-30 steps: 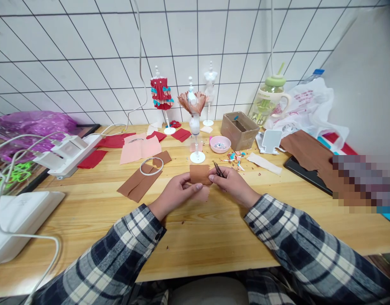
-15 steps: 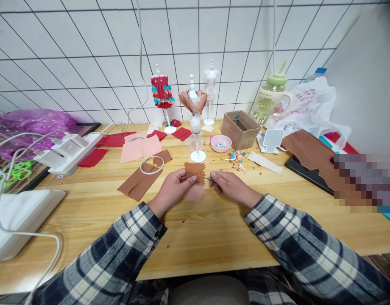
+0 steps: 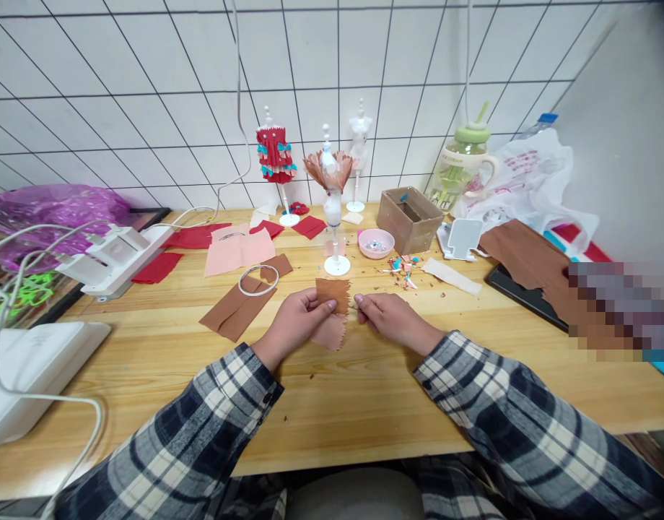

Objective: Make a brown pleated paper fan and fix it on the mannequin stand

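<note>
My left hand [image 3: 296, 323] is closed, thumb on top, on a small brown cloth piece [image 3: 333, 292] with a jagged right edge. A paler, pinkish-brown part [image 3: 330, 334] of it hangs below the thumb, its edge notched too. My right hand [image 3: 390, 319] is closed around what look like small scissors [image 3: 356, 308]; only a short metal tip shows, at the cloth's right edge, and the fingers hide the rest. Just beyond the cloth stands a white mini dress form [image 3: 332, 209] wearing a flared brown petal-like collar [image 3: 343, 173].
Brown cloth strips [image 3: 237, 307] under a white ring [image 3: 241, 289] lie left of my hands. Behind are a pink bowl [image 3: 376, 253], cut scraps [image 3: 402, 269], a cardboard box [image 3: 391, 222], a red-dressed form [image 3: 275, 155] and a phone stand [image 3: 462, 238]. A power strip [image 3: 115, 263] sits left.
The metal tip has moved slightly down along the cloth's edge. The cloth's lower part has swung a little down and left. Both hands keep their hold.
</note>
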Tool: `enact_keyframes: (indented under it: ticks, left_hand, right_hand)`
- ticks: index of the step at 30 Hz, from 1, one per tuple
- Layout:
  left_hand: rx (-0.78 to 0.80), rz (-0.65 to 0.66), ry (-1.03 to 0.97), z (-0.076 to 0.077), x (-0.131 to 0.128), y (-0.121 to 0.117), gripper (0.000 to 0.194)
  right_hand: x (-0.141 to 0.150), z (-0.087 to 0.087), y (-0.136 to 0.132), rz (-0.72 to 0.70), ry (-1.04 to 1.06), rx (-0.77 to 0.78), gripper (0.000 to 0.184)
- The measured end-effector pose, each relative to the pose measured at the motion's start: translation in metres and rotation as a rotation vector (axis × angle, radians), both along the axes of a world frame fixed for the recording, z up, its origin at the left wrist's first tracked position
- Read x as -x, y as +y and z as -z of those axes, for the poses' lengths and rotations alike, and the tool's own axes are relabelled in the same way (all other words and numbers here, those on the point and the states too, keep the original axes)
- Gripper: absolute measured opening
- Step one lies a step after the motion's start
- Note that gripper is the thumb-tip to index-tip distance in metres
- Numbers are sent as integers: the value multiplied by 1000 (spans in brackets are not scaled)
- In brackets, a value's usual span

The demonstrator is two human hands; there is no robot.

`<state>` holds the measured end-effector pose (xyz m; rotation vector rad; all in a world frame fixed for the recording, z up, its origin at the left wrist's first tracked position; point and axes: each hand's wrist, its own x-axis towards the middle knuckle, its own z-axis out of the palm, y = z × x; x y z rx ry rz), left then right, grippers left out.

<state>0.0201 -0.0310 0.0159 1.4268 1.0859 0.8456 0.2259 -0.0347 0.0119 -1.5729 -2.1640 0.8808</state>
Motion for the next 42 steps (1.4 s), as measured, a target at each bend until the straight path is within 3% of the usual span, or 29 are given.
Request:
enact_keyframes:
  ticks: [22,30,37,42]
  left_hand:
    - [109,18,-92,6,0,0,45]
    - [65,30,-62,7,1,1,43]
    - [32,-38,94,5,2,2,33]
    - [96,19,-55,6,2,2,38]
  right_hand:
    - [2,2,0,-7,-48,-43,54]
    - [3,3,1,-14,-87,-48,53]
    - [0,2,3,-25,-75,-56,56]
    - [-2,2,2,-16,-32,-30,58]
